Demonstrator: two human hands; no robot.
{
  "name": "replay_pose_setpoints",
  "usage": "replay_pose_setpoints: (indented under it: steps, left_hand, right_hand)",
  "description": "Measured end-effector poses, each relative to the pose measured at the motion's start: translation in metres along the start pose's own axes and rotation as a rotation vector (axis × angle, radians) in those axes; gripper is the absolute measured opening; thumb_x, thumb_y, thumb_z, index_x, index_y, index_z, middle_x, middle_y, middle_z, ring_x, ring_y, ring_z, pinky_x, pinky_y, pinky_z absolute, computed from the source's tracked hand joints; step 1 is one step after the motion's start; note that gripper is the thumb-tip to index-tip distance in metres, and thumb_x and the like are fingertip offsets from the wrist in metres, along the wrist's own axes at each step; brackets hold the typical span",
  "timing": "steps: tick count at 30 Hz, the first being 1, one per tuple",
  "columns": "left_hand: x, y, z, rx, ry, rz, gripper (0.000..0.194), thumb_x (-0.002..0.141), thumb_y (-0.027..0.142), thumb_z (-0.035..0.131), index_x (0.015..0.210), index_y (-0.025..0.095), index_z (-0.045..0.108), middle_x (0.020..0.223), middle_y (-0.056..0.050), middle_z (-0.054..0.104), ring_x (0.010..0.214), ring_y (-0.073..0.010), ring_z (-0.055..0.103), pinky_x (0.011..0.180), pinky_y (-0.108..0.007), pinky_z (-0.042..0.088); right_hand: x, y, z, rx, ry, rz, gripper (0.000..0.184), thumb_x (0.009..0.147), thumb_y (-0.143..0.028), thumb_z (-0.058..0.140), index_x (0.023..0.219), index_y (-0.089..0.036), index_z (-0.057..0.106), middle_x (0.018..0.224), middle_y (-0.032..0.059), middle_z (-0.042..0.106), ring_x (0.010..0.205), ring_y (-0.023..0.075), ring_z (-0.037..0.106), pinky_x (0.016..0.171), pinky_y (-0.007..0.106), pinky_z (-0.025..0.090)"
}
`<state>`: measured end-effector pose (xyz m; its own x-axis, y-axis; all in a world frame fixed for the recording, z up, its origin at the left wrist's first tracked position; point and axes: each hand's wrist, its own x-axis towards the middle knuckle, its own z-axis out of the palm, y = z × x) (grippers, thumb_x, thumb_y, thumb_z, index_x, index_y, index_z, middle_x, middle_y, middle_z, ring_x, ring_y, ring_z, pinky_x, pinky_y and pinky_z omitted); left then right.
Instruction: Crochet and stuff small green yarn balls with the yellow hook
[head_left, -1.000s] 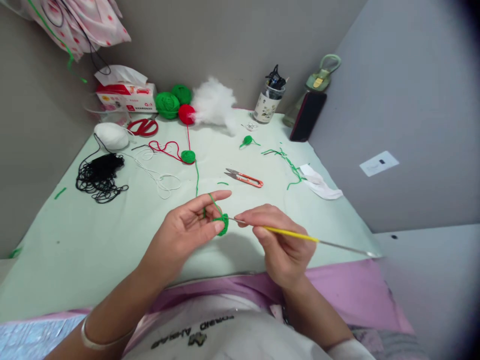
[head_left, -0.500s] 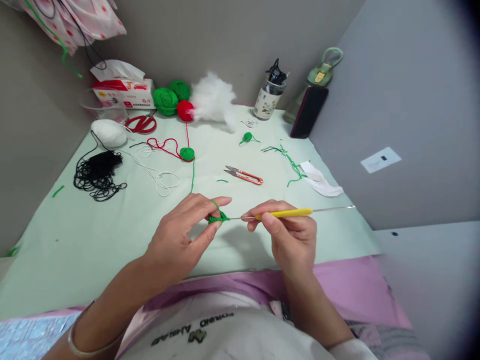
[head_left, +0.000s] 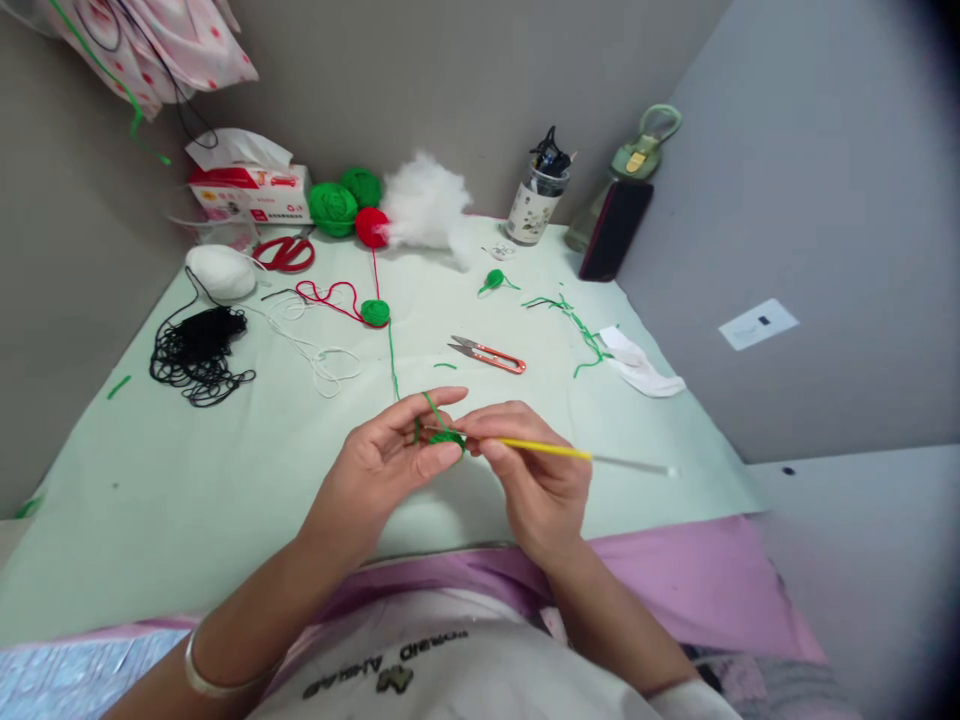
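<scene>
Between the thumb and fingers of my left hand [head_left: 382, 460] is a small green crochet piece [head_left: 448, 438]. Green yarn passes over the raised index finger and runs back to a small green yarn ball [head_left: 375, 312]. My right hand [head_left: 544, 480] pinches a crochet hook [head_left: 544, 447] by its yellow grip, the metal shaft sticking out to the right. The hook's front end lies at the green piece, and its very tip is hard to make out behind the fingers. The two hands nearly touch above the table.
Orange thread snips [head_left: 491, 354] lie beyond my hands. Black yarn [head_left: 199, 350], a white yarn ball [head_left: 220, 271] and red scissors [head_left: 285, 253] are at left. Behind sit a tissue box [head_left: 255, 195], white stuffing [head_left: 426, 208], a pen jar [head_left: 537, 205] and a phone [head_left: 616, 230].
My right hand has moved left with the crochet hook, up against the green piece. My left hand has shifted slightly right, and the hook's shaft now slopes down to the right.
</scene>
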<state>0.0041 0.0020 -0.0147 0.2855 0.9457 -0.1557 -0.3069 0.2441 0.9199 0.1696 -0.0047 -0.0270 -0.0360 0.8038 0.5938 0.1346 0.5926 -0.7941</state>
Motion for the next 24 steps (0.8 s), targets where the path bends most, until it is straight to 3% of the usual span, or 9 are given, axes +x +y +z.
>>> replay_pose_setpoints:
  steps: [3,5,10,14,16,20,22,24]
  left_hand:
    - [0.0,0.001,0.004,-0.105,0.028,-0.03,0.046,0.083,0.029,0.083,0.128,0.028,0.074,0.098,-0.002,0.072,0.097,-0.0172,0.065,0.089,-0.027,0.05]
    - [0.0,0.001,0.005,-0.201,-0.022,-0.118,0.046,0.084,0.03,0.082,0.129,0.028,0.073,0.097,-0.002,0.072,0.094,-0.0165,0.064,0.087,-0.026,0.05]
    - [0.002,-0.002,0.0,-0.341,-0.144,-0.237,0.039,0.087,0.03,0.077,0.125,0.028,0.076,0.106,-0.004,0.071,0.084,-0.0147,0.059,0.08,-0.026,0.05]
    - [0.002,-0.003,0.001,-0.258,-0.097,-0.202,0.046,0.084,0.026,0.081,0.129,0.028,0.074,0.096,-0.002,0.068,0.086,-0.0147,0.058,0.082,-0.025,0.048]
    - [0.0,-0.003,0.006,-0.171,-0.019,-0.127,0.051,0.082,0.026,0.083,0.132,0.027,0.072,0.091,-0.001,0.067,0.087,-0.0147,0.058,0.083,-0.026,0.048]
    - [-0.003,-0.005,0.014,-0.108,0.108,-0.022,0.053,0.086,0.028,0.08,0.137,0.026,0.067,0.089,0.001,0.065,0.09,-0.0145,0.06,0.089,-0.026,0.048]
    - [-0.003,-0.004,0.014,-0.189,0.062,-0.094,0.048,0.089,0.03,0.077,0.136,0.025,0.069,0.092,0.0,0.067,0.089,-0.0141,0.06,0.09,-0.026,0.048]
    - [-0.002,-0.003,0.01,-0.303,-0.041,-0.201,0.041,0.089,0.029,0.076,0.129,0.024,0.074,0.093,-0.002,0.068,0.084,-0.0135,0.059,0.086,-0.026,0.05]
  right_hand:
    - [-0.004,0.0,0.001,-0.337,-0.045,-0.244,0.03,0.097,-0.01,0.063,0.117,-0.029,0.074,0.113,0.0063,0.076,0.098,0.0191,0.073,0.08,0.034,0.063]
    - [-0.005,0.0,0.001,-0.441,-0.039,-0.318,0.033,0.097,-0.01,0.064,0.121,-0.031,0.073,0.115,0.0063,0.075,0.097,0.0191,0.072,0.079,0.034,0.064]
    - [0.003,-0.001,-0.003,-0.094,-0.038,-0.123,0.028,0.097,-0.011,0.063,0.116,-0.027,0.075,0.103,0.0053,0.077,0.091,0.0195,0.072,0.075,0.036,0.064]
    - [0.007,-0.002,-0.006,0.012,-0.039,-0.016,0.02,0.098,-0.015,0.063,0.108,-0.026,0.077,0.097,0.0048,0.076,0.082,0.0182,0.072,0.066,0.033,0.063]
    - [0.005,-0.001,-0.005,-0.068,-0.049,-0.048,0.023,0.098,-0.013,0.062,0.111,-0.026,0.076,0.098,0.0056,0.076,0.084,0.0186,0.072,0.068,0.033,0.062]
    - [-0.007,0.006,0.001,-0.491,-0.004,-0.352,0.035,0.095,-0.008,0.063,0.124,-0.025,0.072,0.108,0.01,0.075,0.098,0.0221,0.072,0.079,0.036,0.062]
    - [-0.011,0.007,0.002,-0.507,0.038,-0.389,0.037,0.096,-0.01,0.062,0.126,-0.029,0.071,0.11,0.0096,0.075,0.1,0.0224,0.071,0.078,0.037,0.062]
    - [-0.01,0.007,0.0,-0.351,0.04,-0.281,0.034,0.097,-0.011,0.06,0.123,-0.03,0.072,0.108,0.0082,0.075,0.097,0.0223,0.071,0.076,0.038,0.062]
